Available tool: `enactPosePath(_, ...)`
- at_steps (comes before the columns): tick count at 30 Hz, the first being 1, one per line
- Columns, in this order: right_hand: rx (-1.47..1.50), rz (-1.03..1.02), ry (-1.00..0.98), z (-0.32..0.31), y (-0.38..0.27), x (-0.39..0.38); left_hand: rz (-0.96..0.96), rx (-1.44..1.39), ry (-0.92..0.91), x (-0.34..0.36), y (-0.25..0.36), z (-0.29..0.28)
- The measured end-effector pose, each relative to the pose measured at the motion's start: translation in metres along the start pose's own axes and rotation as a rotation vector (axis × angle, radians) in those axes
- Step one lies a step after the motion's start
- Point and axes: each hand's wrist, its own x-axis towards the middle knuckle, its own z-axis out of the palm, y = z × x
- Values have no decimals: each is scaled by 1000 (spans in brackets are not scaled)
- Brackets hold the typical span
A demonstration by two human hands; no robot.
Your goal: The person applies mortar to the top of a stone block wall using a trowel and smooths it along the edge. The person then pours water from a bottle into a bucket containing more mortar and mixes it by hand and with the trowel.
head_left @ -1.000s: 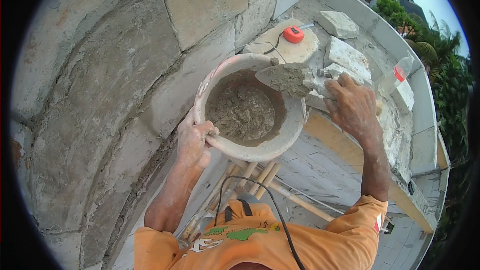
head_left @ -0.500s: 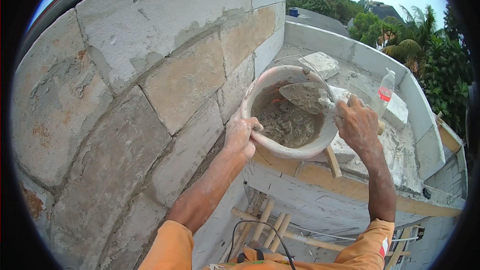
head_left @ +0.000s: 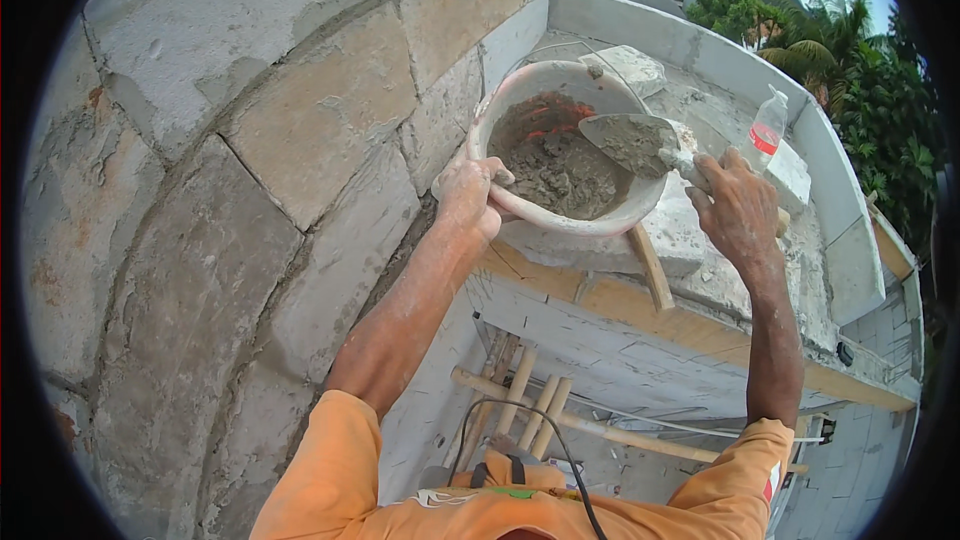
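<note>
A round bucket [head_left: 655,202] with a mortar-caked rim sits tilted toward me on the ledge beside the block wall. Grey wet mortar [head_left: 565,175] fills its lower part. My left hand [head_left: 470,197] grips the bucket's near left rim, thumb over the edge. My right hand [head_left: 737,208] is closed round the handle of a trowel [head_left: 630,143], whose blade carries a load of mortar over the right side of the bucket. The thin wire bail [head_left: 628,83] stands up behind the rim.
A block wall [head_left: 330,105] rises on the left. Rubble pieces [head_left: 632,70], a plastic bottle [head_left: 766,128] and a wooden stick [head_left: 652,268] lie on the ledge. Below its plank edge [head_left: 705,336] there is a drop with bamboo poles [head_left: 540,410]. A low parapet [head_left: 680,40] runs behind.
My right hand has drawn the trowel rightward relative to the bucket, its mortar-laden blade now nearer the right rim. My left hand keeps its hold. The whole view has shifted downward.
</note>
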Motion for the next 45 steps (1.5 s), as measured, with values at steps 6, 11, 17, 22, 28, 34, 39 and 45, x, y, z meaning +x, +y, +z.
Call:
enactPosePath(6, -163, -117, 24, 6, -13, 19, 44, 82, -6, 9, 3, -16)
enactPosePath(11, -290, -238, 10, 39, -46, 53, 40, 93, -8, -2, 5, -25)
enactPosePath(17, -440, -450, 98, 80, -82, 95, 69, 173, -77, 2, 3, -26)
enactPosePath(22, -465, -698, -23, 77, -96, 68, 109, 98, -51, 4, 3, -36)
enactPosePath(28, -188, -467, -170, 27, -75, 69, 87, 178, -99, 6, 0, -32)
enactPosePath(34, 57, -475, -223, 38, -104, 66, 162, 135, -103, -5, 3, -31)
enactPosePath(39, -85, -494, -355, 40, -95, 68, 113, 191, -71, -6, 1, -34)
enactPosePath(45, -293, -466, -310, 24, -82, 74, 160, 191, -92, -9, -3, -38)
